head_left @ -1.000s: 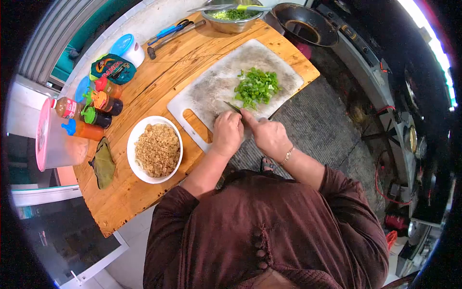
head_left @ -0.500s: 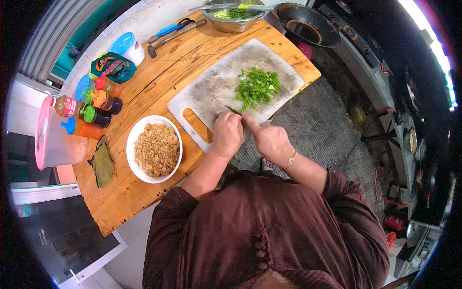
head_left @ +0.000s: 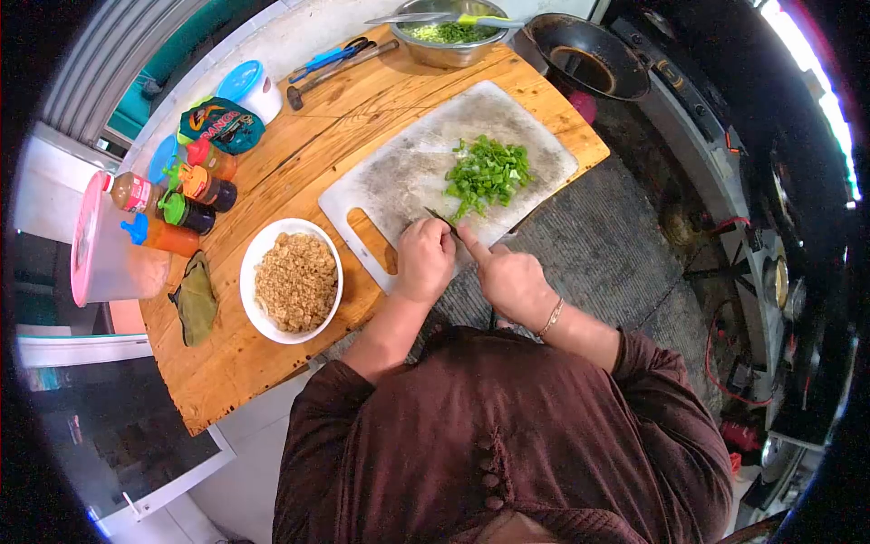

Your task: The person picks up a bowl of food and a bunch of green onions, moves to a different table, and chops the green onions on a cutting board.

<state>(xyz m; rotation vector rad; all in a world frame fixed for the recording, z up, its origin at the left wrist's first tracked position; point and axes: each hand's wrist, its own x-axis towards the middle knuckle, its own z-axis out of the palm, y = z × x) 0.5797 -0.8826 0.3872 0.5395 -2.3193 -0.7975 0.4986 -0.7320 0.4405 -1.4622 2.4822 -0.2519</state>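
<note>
The curled left hand (head_left: pixel 426 258) presses the cutting board (head_left: pixel 399 168). Touching it, the right hand (head_left: pixel 512 279) grips a knife (head_left: pixel 441 217). Chopped green onions (head_left: pixel 488 172) lie at one o'clock.

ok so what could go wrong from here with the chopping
1. The left hand is curled right beside the knife that the right hand holds; a slip could nick a finger.
2. The board lies close to the table edge under both hands, so hard pressing might shift it.
3. The greens are piled near the board's outer side and could scatter off.
</note>
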